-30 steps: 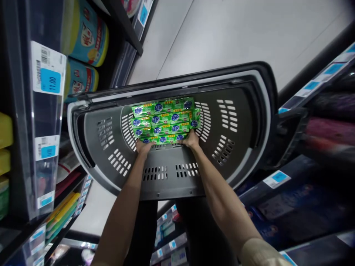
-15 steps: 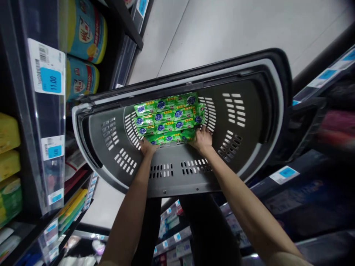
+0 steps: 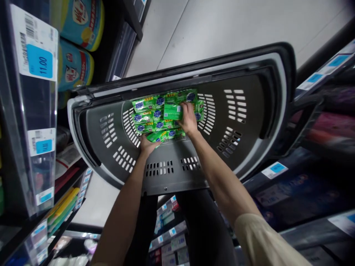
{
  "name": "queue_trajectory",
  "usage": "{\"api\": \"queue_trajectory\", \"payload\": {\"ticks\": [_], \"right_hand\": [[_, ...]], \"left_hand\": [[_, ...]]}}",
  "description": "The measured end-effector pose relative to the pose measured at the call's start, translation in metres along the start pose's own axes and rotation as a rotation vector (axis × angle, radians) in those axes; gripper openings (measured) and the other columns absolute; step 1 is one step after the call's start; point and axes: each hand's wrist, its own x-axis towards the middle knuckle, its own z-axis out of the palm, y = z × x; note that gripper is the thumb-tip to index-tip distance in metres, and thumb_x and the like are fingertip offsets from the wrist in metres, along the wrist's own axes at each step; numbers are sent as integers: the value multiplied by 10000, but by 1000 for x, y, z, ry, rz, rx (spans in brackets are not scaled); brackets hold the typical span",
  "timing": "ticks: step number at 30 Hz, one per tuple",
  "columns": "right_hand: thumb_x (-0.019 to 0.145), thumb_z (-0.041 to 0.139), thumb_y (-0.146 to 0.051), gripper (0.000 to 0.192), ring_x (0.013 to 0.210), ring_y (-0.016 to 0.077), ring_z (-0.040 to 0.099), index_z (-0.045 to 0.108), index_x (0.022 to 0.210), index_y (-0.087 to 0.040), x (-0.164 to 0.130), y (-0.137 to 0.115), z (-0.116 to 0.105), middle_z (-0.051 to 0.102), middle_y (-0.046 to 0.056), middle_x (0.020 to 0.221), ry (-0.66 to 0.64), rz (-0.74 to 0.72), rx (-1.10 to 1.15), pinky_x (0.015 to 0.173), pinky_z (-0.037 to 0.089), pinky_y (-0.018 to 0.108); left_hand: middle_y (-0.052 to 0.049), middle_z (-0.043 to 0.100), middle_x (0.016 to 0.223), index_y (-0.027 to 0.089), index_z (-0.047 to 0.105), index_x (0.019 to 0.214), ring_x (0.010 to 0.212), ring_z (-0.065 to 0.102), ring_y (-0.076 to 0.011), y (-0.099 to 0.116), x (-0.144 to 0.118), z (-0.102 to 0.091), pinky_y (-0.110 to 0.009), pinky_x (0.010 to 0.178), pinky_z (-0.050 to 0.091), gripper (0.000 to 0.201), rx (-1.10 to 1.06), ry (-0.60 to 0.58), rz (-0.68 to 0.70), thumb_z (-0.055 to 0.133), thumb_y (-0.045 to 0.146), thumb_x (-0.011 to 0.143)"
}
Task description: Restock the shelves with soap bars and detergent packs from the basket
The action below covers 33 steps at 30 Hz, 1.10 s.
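Note:
Several green soap packs (image 3: 142, 117) lie in rows at the bottom of a grey slotted basket (image 3: 163, 181). My right hand (image 3: 189, 119) is closed round one green soap pack (image 3: 172, 111), raised over the others with its plain, unlabelled side up. At the near left corner of the rows, my left hand (image 3: 147, 145) grips another green soap pack (image 3: 156, 136), which is tilted. The undersides of my fingers are hidden by the packs.
Shelves with price tags (image 3: 41, 61) and blue-yellow containers (image 3: 76, 66) stand close on the left. More shelving with a price tag (image 3: 274, 170) runs along the right. Pale floor (image 3: 222, 26) lies beyond the basket, whose black handle (image 3: 244, 51) lies along its far rim.
My right hand has moved up and left from the near right corner, lifting a soap pack over the rows. The pack at my left hand has tilted up. The view has shifted slightly.

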Motion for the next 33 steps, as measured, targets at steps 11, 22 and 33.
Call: {"api": "queue_trajectory", "payload": {"ticks": [11,22,33], "right_hand": [[671,921,-300,1269,1455,468,424,169,1617,85,-68,-51,65,434,370,1519,-92,863,69,1283,276,496],[635,921,-330,1152,1366,451,490,315,1564,-21,-48,-54,74,493,327,1455,-25,953,-5,1169,405,549],[504,945,-463,1175,1300,432,591,407,1492,-127,-124,-18,-92,603,220,1366,-187,557,237,1130,502,546]], "left_hand": [[-154,711,1152,189,619,1108,1203,664,-399,41,-77,-94,-507,1066,542,586,285,-93,293,967,235,639],[-94,608,1375,245,537,1350,1347,587,-331,103,-24,-116,-518,1178,504,691,119,-8,1090,834,145,734],[-124,575,1512,198,581,1442,1473,504,-292,140,58,-52,-420,1292,381,736,108,-261,1278,799,74,750]]}}
